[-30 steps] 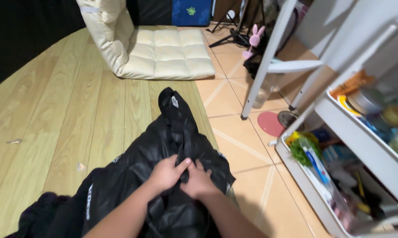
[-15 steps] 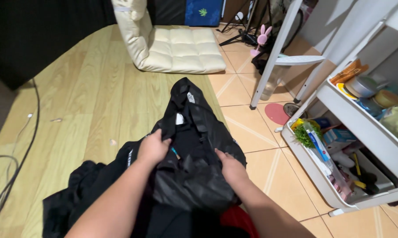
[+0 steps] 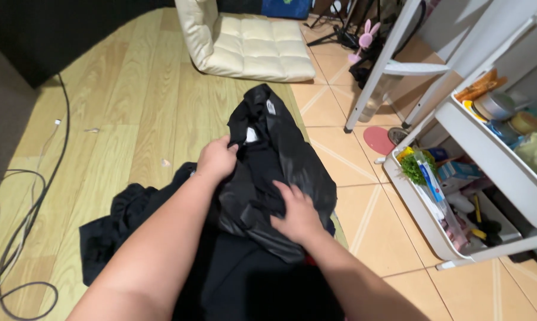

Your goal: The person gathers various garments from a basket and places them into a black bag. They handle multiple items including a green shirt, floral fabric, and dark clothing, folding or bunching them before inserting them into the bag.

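Gripping the black jacket (image 3: 280,160) in my closed left hand (image 3: 216,159) at ten o'clock, my right hand (image 3: 295,213) presses open-palmed, flattening it.

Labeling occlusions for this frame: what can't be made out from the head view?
- Left hand fingertips: tucked into folds of the black jacket.
- Jacket's near end: hidden under both forearms and the bottom edge.
- White cart contents: blurred, cut off at the right edge.
- Grey cable: runs off the left edge.

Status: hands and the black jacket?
Left hand gripping black jacket near collar. Right hand flat on it. White cart close right.
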